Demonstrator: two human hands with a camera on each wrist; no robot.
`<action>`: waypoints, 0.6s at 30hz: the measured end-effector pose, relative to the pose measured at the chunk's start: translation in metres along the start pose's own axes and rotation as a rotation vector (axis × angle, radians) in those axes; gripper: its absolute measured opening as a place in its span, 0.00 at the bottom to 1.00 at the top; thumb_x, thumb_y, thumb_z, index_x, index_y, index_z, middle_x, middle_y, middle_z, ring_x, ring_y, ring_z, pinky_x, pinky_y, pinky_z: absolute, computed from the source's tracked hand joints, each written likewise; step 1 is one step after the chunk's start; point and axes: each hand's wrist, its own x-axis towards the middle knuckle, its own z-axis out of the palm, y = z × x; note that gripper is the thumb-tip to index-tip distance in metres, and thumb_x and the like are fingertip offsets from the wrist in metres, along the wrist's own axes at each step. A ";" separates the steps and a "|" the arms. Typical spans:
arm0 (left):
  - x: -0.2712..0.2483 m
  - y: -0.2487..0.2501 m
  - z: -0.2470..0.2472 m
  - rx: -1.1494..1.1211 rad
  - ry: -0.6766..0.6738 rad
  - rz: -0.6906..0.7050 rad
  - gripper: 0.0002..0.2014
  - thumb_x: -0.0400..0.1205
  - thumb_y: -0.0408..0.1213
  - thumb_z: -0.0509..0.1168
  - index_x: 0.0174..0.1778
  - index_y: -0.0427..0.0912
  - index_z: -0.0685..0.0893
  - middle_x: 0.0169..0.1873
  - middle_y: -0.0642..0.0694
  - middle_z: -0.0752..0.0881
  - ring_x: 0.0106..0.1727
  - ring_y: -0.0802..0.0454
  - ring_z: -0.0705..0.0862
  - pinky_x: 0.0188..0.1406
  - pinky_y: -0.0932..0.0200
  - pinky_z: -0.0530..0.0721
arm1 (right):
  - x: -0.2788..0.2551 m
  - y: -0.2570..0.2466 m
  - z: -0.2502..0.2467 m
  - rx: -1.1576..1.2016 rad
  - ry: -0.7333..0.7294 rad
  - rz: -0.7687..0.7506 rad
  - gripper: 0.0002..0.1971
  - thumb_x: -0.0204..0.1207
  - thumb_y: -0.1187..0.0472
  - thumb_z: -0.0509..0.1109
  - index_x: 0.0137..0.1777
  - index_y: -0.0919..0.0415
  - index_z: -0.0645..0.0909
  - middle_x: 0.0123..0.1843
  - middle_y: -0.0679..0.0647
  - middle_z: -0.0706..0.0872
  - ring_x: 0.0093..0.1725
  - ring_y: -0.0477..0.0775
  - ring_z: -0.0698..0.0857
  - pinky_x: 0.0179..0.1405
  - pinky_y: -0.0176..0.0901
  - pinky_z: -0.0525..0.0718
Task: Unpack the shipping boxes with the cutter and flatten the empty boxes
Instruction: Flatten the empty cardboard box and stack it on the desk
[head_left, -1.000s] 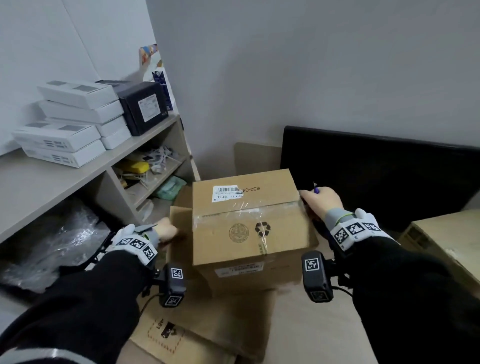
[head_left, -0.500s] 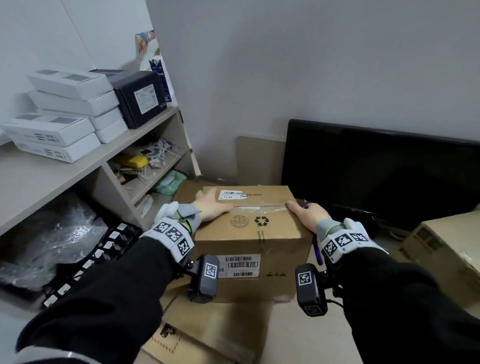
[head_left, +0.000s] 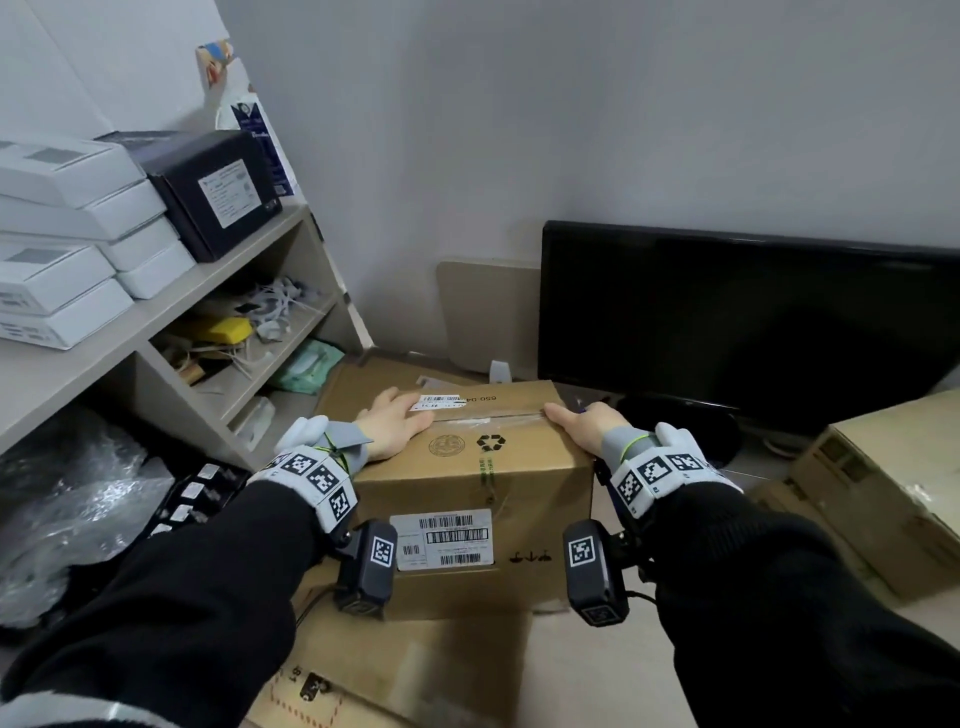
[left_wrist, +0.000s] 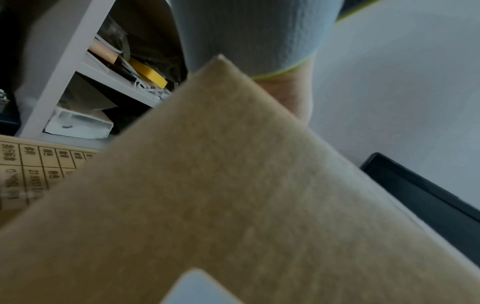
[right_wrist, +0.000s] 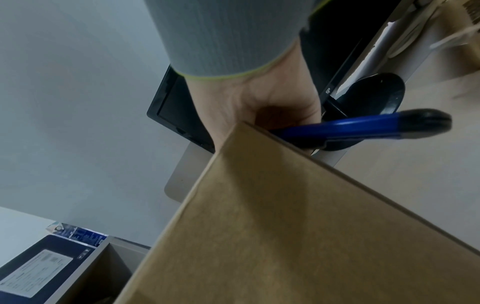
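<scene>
Left hand (head_left: 397, 422) flat on the sealed box (head_left: 483, 467), right hand (head_left: 584, 426) clasping the blue cutter (right_wrist: 358, 125) at the tape (head_left: 493, 413); slitting the seam presumably follows.

The cardboard box (right_wrist: 259, 236) hides the right hand's (right_wrist: 257, 107) fingers and the blue cutter's (right_wrist: 363, 125) front end; blade unseen.

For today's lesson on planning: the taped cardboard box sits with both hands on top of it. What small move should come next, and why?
Probably bring the blue cutter, held in the right hand, to the tape seam at the right edge. The cardboard box is still sealed, and the left hand lies flat on its top, steadying it.
</scene>
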 end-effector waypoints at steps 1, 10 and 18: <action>0.002 0.001 -0.001 -0.010 0.001 0.005 0.29 0.86 0.57 0.52 0.83 0.52 0.59 0.85 0.44 0.48 0.84 0.37 0.52 0.82 0.43 0.51 | 0.001 -0.001 -0.001 -0.028 0.003 0.004 0.34 0.79 0.35 0.59 0.64 0.68 0.78 0.58 0.62 0.85 0.57 0.62 0.84 0.56 0.48 0.79; 0.014 0.005 0.000 0.001 -0.020 0.049 0.32 0.86 0.57 0.53 0.84 0.48 0.57 0.84 0.42 0.47 0.84 0.42 0.51 0.80 0.46 0.52 | 0.009 -0.008 -0.002 -0.143 -0.007 0.019 0.32 0.82 0.37 0.56 0.65 0.68 0.77 0.59 0.62 0.84 0.57 0.63 0.83 0.51 0.46 0.76; -0.006 -0.028 0.044 -0.028 0.004 0.124 0.40 0.82 0.61 0.58 0.84 0.57 0.45 0.83 0.51 0.35 0.84 0.33 0.46 0.82 0.37 0.50 | -0.005 0.038 0.029 0.267 -0.205 0.028 0.27 0.77 0.40 0.66 0.60 0.66 0.76 0.49 0.57 0.84 0.45 0.56 0.85 0.33 0.43 0.87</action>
